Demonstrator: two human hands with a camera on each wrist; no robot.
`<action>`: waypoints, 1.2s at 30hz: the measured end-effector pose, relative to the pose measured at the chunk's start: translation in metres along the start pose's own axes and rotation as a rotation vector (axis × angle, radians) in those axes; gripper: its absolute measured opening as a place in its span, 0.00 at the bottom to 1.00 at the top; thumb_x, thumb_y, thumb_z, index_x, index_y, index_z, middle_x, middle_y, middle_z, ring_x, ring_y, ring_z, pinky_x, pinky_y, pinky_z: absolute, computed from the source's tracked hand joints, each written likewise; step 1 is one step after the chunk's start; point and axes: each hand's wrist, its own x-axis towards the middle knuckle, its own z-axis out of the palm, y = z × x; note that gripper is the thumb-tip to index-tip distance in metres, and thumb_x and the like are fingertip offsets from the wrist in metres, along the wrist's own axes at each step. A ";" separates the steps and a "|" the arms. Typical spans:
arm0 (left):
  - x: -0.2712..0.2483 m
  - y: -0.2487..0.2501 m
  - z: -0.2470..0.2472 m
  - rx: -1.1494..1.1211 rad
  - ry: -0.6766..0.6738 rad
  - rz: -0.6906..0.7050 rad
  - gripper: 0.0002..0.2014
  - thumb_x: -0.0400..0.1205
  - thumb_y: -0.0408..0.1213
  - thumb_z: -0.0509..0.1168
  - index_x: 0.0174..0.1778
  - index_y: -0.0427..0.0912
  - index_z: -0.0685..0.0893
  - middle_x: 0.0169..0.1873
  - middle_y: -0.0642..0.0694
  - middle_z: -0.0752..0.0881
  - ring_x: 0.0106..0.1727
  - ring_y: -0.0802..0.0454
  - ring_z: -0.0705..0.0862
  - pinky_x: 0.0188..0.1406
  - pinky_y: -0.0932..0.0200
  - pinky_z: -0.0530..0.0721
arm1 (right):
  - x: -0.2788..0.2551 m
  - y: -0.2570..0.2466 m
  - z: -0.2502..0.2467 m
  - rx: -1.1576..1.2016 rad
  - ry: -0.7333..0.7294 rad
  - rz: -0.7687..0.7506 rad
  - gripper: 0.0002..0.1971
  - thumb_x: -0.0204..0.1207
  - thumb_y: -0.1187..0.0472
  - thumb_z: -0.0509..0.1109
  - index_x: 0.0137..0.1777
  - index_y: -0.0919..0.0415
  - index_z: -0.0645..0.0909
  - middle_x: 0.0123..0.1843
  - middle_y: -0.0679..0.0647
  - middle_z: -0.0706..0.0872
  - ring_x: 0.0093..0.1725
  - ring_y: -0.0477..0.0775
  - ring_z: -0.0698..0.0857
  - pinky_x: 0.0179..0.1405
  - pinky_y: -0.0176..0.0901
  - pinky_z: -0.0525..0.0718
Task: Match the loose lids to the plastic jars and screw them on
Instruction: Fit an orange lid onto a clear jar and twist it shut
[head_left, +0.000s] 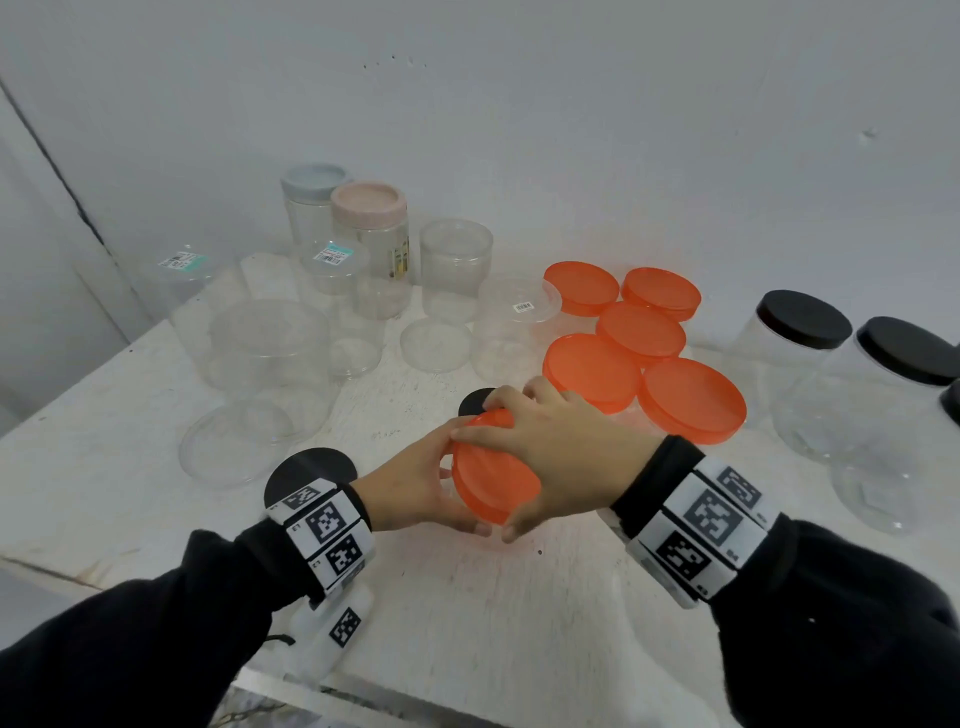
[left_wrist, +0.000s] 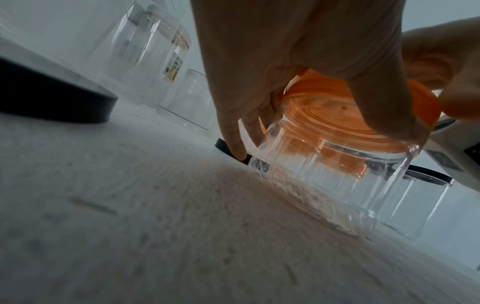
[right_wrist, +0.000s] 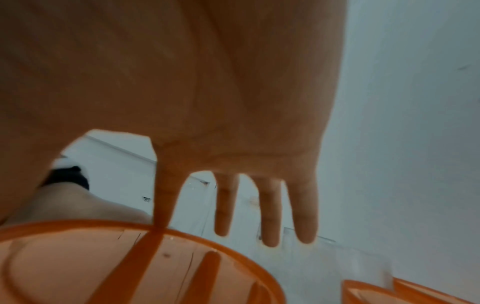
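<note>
Clear jar under hands, mostly hidden

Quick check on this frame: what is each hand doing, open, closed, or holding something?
Left hand: grips the clear jar from the side.
Right hand: fingers curled over the orange lid on top of that jar.

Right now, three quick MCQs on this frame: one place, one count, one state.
1. Where do the black-lidded jars stand?
A. far right
B. far left
C. at the near edge

2. How many orange-lidded jars stand untouched behind the hands?
A. three
B. five
C. seven

3. How is the clear jar in the hands?
A. open
B. black-lidded
C. orange-lidded

Key: 1 A, they line the table's right side. 2 B, five orange tops cluster there. 3 C, the right hand grips the orange lid; the left hand holds the jar.
</note>
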 end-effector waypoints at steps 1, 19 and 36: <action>0.000 0.000 0.000 0.001 -0.003 0.000 0.46 0.62 0.31 0.82 0.69 0.58 0.63 0.64 0.58 0.75 0.63 0.64 0.77 0.53 0.76 0.76 | 0.000 0.003 -0.001 0.030 -0.040 -0.022 0.49 0.62 0.35 0.75 0.79 0.35 0.51 0.80 0.51 0.54 0.75 0.61 0.58 0.70 0.56 0.69; -0.003 0.004 0.002 0.051 0.025 0.051 0.48 0.47 0.52 0.81 0.65 0.63 0.69 0.60 0.61 0.80 0.60 0.69 0.79 0.53 0.72 0.79 | -0.002 0.012 0.029 0.203 0.147 0.027 0.49 0.51 0.24 0.57 0.73 0.48 0.72 0.67 0.55 0.76 0.53 0.61 0.81 0.47 0.54 0.84; 0.018 0.016 0.006 0.109 -0.068 0.065 0.38 0.59 0.48 0.81 0.64 0.62 0.73 0.58 0.57 0.75 0.62 0.65 0.77 0.63 0.62 0.78 | -0.036 0.023 0.044 0.291 0.233 0.084 0.41 0.59 0.39 0.72 0.74 0.53 0.73 0.73 0.55 0.68 0.68 0.56 0.66 0.62 0.42 0.68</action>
